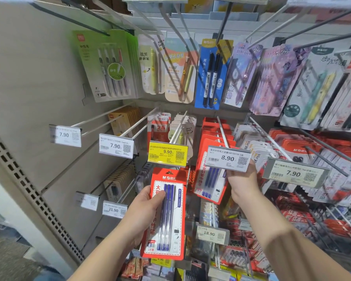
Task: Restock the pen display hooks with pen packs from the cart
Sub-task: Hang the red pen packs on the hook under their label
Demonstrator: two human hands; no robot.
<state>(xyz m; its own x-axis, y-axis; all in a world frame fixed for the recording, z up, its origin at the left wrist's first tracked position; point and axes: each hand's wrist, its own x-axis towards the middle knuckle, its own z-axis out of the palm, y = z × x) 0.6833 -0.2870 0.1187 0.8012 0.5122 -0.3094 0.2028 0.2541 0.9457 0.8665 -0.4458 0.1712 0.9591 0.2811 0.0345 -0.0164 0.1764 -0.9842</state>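
A: What is held in the left hand (144,211)?

B: A red pen pack (166,216) with three blue pens is gripped along its left edge, the thumb laid across the front of the card. The pack is kept upright, low in the middle of the view, just below the yellow price tag (167,156).

A: And the right hand (242,180)?

B: It is raised to the 8.90 price tag (228,159). The tag's lower edge is touched from beneath and behind; the fingers are mostly hidden by the tag, so it cannot be told for certain whether it is pinched or only propped up.

A: Which step is judged to be in hand?

B: The hanging of one pack. Matching red packs (211,179) are seen already hung on the hook (221,130) behind the 8.90 tag, so that hook is taken to be the target. The tag appears to be lifted so that the hook's end is freed.

A: What is called for next?

B: The pack would need to be carried up and to the right, its hang hole lined up with the hook's tip, then slid back against the hung packs. The tag would have to be kept clear until the hole is threaded.

A: Is the cart seen?

B: No cart can be made out. The neighbouring hooks are crowded with other packs, so the hook tip could easily be missed.
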